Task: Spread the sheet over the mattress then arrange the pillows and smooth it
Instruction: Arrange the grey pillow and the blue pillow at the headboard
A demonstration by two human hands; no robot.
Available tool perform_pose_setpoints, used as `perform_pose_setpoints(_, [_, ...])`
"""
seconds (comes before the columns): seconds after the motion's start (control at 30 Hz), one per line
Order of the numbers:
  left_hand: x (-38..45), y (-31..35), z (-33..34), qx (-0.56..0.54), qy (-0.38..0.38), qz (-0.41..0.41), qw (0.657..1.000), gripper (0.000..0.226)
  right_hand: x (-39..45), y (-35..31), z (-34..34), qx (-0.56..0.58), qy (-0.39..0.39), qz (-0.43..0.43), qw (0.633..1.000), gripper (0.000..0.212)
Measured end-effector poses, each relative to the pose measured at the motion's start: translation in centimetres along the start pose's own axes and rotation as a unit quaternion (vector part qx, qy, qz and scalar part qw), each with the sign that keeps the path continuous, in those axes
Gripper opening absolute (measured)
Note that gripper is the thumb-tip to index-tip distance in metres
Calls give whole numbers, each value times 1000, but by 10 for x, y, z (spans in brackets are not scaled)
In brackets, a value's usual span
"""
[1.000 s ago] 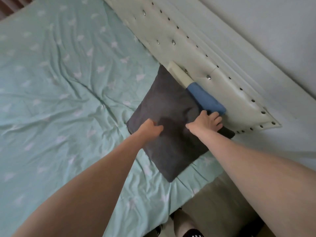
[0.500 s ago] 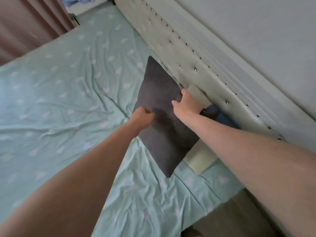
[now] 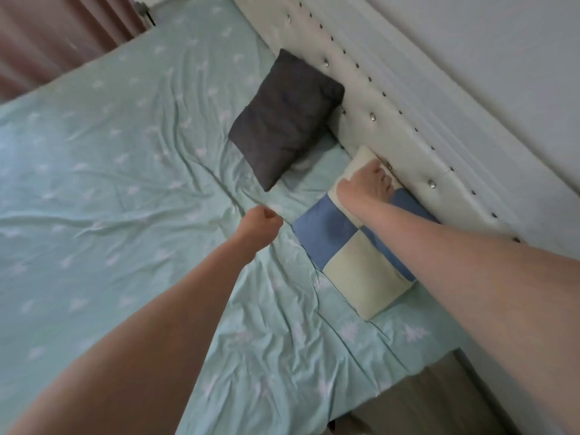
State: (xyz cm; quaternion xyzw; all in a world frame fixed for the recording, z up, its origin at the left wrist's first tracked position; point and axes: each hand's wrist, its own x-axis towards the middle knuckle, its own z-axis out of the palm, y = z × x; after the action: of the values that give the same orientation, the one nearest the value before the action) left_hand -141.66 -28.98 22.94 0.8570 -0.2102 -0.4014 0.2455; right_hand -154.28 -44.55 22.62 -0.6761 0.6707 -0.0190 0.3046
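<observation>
head camera looks down on a bed covered by a mint green sheet point(image 3: 125, 189) printed with small white shapes; the cloth is spread across the mattress but carries long creases running toward the middle. a dark grey pillow point(image 3: 287, 117) lies on the sheet with its far corner against the white studded headboard point(image 3: 408, 127). nearer the bed's edge, just beside the headboard, lies a second pillow made of blue and cream squares point(image 3: 342, 246), apart from the grey one with a strip of sheet between them. the right hand point(image 3: 365, 185) rests on the cream far corner of the patchwork pillow, fingers curled over its edge next to the headboard, gripping it. the left hand point(image 3: 260, 222) hangs above the sheet between the two pillows, fingers curled into a loose fist and holding nothing. a brownish pink curtain point(image 3: 56, 32) hangs beyond the far side of the bed, and a pale wall point(image 3: 502, 58) rises behind the headboard.
</observation>
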Motion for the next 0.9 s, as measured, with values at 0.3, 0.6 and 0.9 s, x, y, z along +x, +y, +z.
perform_pose_setpoints(0.3, [-8,-47,108,25,-107,-64,992,23,-6,153,47,-4,-114,188,976,82])
perform_pose_setpoints(0.6, [-33,-120,193,214,-121,-64,967,47,-61,263,104,-71,-172,222,957,67])
perform_pose_setpoints(0.9, [-76,-256,269,292,-173,-57,939,71,-127,371,183,-88,-152,217,960,76])
